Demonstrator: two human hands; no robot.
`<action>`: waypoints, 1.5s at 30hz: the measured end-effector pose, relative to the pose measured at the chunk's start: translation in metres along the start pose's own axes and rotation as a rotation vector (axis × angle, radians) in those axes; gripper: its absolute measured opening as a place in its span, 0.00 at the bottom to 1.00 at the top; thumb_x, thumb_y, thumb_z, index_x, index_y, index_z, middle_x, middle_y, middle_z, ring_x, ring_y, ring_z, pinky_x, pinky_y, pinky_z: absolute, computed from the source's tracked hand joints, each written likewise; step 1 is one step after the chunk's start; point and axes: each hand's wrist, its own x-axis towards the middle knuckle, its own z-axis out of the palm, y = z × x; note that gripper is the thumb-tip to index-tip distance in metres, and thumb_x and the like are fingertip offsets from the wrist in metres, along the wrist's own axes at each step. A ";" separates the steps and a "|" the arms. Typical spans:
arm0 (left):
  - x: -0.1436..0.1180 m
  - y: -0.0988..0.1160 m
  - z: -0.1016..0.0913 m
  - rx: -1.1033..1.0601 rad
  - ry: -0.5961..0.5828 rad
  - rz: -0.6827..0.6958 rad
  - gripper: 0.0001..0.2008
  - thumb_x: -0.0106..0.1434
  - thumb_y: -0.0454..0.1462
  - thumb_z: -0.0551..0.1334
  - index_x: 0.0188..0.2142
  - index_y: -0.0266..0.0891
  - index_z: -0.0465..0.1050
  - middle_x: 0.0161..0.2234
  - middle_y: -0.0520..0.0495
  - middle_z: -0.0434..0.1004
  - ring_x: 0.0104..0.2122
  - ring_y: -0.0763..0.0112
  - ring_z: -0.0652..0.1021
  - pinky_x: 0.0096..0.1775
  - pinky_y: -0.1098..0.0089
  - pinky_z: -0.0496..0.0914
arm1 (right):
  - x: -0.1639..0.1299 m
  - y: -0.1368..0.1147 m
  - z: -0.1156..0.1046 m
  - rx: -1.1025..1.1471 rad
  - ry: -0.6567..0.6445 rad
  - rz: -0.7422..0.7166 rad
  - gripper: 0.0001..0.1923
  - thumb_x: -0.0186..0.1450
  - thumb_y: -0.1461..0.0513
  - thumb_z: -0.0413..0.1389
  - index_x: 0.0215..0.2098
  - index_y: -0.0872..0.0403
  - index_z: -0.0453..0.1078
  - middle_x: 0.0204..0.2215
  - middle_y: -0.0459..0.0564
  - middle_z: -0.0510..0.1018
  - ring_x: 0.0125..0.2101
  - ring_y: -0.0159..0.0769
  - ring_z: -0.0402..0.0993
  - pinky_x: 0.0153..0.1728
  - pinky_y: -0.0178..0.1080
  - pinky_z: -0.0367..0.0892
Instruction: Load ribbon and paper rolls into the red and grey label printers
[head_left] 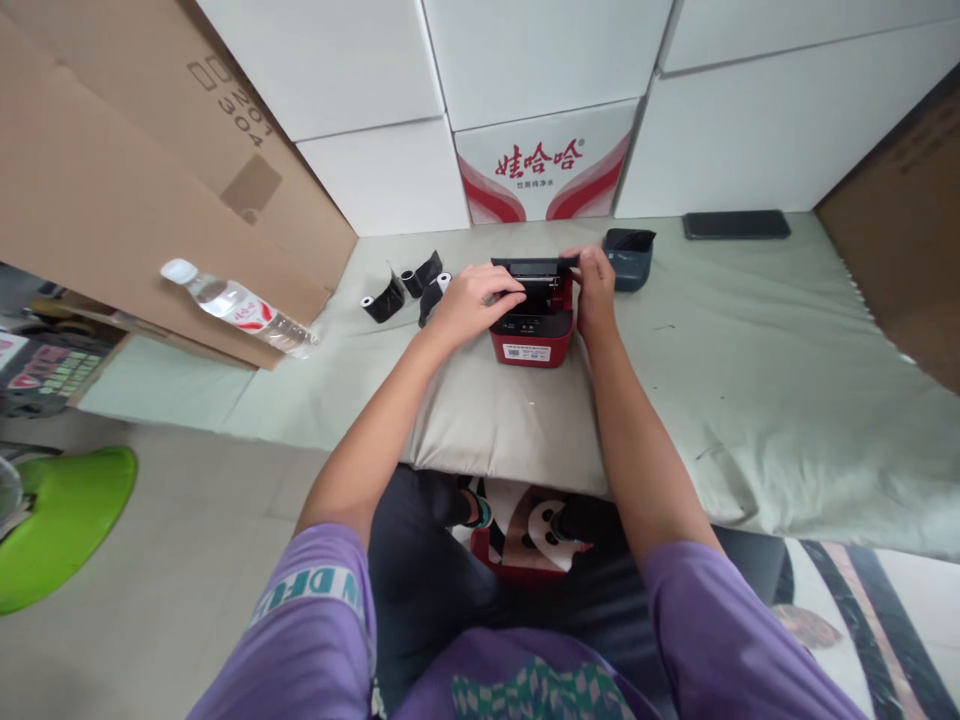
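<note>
A small red and black printer [531, 340] sits on the cloth-covered surface with its dark lid [534, 267] raised. My left hand [480, 298] reaches over its left side, fingers bent together at the opening; whatever they pinch is hidden. At the right side, my right hand [592, 290] grips the printer's edge near the lid. Inside the opening a dark roller part is partly visible. Left of the printer lie several black ribbon rolls [386, 300] with white cores, one close to my left wrist. A dark blue case [628, 262] with black film on top stands just right of my right hand.
A black phone [736, 225] lies at the back right. White cartons [544, 165] form a wall behind. A large cardboard box [172, 150] stands at left, with a clear water bottle [244, 308] before it. A green seat [71, 515] is at lower left.
</note>
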 end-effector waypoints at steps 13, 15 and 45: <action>-0.001 -0.003 0.001 -0.019 0.038 0.143 0.10 0.73 0.42 0.64 0.40 0.43 0.84 0.39 0.47 0.86 0.40 0.63 0.81 0.46 0.61 0.69 | -0.005 0.022 0.002 0.236 -0.098 0.260 0.33 0.53 0.46 0.66 0.54 0.45 0.71 0.43 0.46 0.80 0.46 0.44 0.76 0.57 0.51 0.72; -0.003 -0.003 0.001 -0.022 0.032 0.137 0.10 0.73 0.42 0.64 0.40 0.43 0.84 0.39 0.47 0.86 0.41 0.63 0.82 0.46 0.61 0.69 | -0.006 0.019 0.002 0.234 -0.107 0.271 0.30 0.53 0.48 0.65 0.52 0.46 0.72 0.42 0.46 0.80 0.46 0.44 0.75 0.57 0.50 0.72; -0.020 -0.026 0.074 -0.717 0.373 -0.261 0.44 0.65 0.61 0.67 0.73 0.50 0.54 0.71 0.39 0.66 0.73 0.53 0.65 0.75 0.51 0.56 | -0.014 0.016 -0.007 0.290 -0.212 0.349 0.31 0.51 0.49 0.67 0.52 0.44 0.73 0.49 0.46 0.83 0.53 0.47 0.77 0.63 0.50 0.71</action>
